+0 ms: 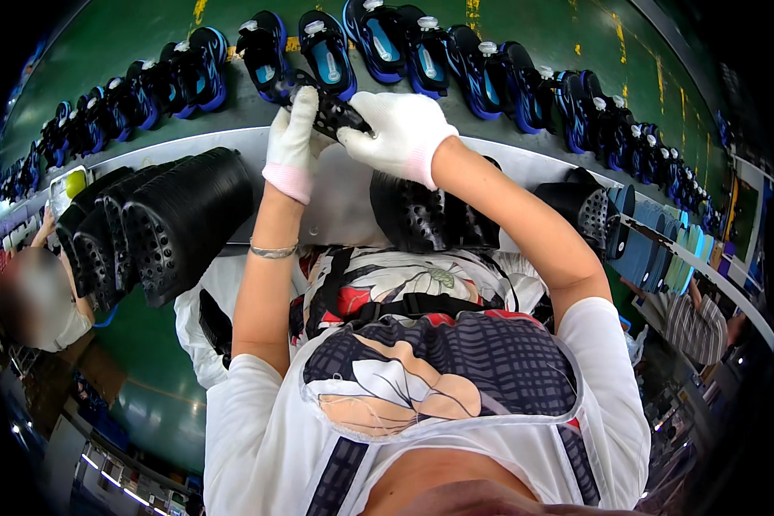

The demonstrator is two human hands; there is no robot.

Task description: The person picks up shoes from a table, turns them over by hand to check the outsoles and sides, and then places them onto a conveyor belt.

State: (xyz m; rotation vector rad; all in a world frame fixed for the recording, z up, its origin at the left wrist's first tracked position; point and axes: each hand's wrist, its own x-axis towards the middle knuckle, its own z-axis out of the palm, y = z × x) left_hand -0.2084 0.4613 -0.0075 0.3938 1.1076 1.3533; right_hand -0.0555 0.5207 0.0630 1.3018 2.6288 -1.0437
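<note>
The centre is brightly lit. Strip lights (112, 478) glow at lower left; the green floor (159, 421) reflects glare nearby. Outer edges curve; corners are black.

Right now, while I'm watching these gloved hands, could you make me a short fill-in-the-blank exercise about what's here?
1. Apart from pink cuffs, the gloves on the left hand and right hand are ____.
2. The holed piece between them is ____.
3. The bracelet circles the ____ forearm.
4. The floor is ____.

Missing words: white; black; left; green.
</note>
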